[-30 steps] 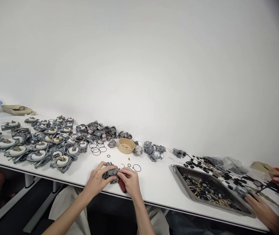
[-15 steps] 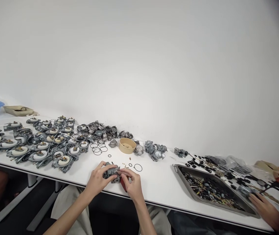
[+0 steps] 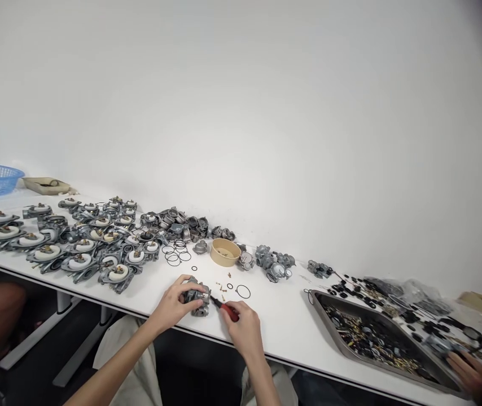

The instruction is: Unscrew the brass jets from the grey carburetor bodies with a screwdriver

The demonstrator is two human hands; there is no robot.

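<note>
the left hand (image 3: pixel 173 301) has its grip around a grey metal body (image 3: pixel 196 301) near the front edge of the bench (image 3: pixel 285 318); the right hand (image 3: pixel 245 330) grasps a red-handled screwdriver (image 3: pixel 229 312), tip at the body's side. beyond lie brass pieces (image 3: pixel 224 290), a tan bowl (image 3: pixel 224 260) and black rings (image 3: pixel 177 252).

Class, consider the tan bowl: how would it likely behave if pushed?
The tan bowl would probably slide rather than tip, being wide and low. It is likely light, since its wall looks thin. Small pieces inside might shift.
</note>
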